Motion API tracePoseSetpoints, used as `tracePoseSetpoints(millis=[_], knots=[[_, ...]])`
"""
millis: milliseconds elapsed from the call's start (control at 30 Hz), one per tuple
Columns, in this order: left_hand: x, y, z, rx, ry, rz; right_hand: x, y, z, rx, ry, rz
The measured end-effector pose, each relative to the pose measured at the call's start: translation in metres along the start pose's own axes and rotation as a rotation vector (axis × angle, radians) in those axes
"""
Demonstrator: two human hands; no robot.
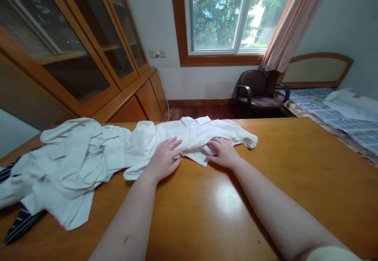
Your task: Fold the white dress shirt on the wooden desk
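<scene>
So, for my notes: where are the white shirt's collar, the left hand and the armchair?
White shirt's collar (pixel 188 121): head view, on the collar flap.
Left hand (pixel 163 160): head view, on its back.
Armchair (pixel 253 84): head view, on its backrest.

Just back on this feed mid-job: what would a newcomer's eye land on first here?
First comes the white collared shirt on the glossy orange-brown wooden table, with the left hand and right hand pressed on it. To its left lies a rumpled mass of white cloth over dark striped fabric. Beyond the table, a bright window shows green trees.
</scene>
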State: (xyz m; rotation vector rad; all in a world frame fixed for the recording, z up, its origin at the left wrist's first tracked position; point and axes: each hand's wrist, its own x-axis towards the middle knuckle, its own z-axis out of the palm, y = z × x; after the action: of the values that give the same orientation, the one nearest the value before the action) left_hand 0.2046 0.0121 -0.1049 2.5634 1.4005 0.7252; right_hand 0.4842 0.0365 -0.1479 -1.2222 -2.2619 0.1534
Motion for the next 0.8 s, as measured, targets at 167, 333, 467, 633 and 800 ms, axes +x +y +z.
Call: tracePoseSetpoints(millis=[167,333,467,633,800], knots=[[0.003,-0.02,0.018,0.057,0.017,-0.208,0.003,0.014,0.006,0.088,-0.001,0.087],[0.001,-0.033,0.019,0.057,0.138,-0.253,-0.001,0.022,0.003,0.315,0.205,0.202],[0.002,-0.03,0.014,0.093,0.181,-0.251,-0.003,0.028,-0.002,0.554,0.503,0.401],[0.003,-0.023,0.009,0.135,0.173,-0.269,0.0,0.031,-0.008,0.706,0.759,0.526],[0.001,-0.026,0.01,0.29,0.066,-0.304,0.001,0.037,-0.01,0.456,0.818,0.614]])
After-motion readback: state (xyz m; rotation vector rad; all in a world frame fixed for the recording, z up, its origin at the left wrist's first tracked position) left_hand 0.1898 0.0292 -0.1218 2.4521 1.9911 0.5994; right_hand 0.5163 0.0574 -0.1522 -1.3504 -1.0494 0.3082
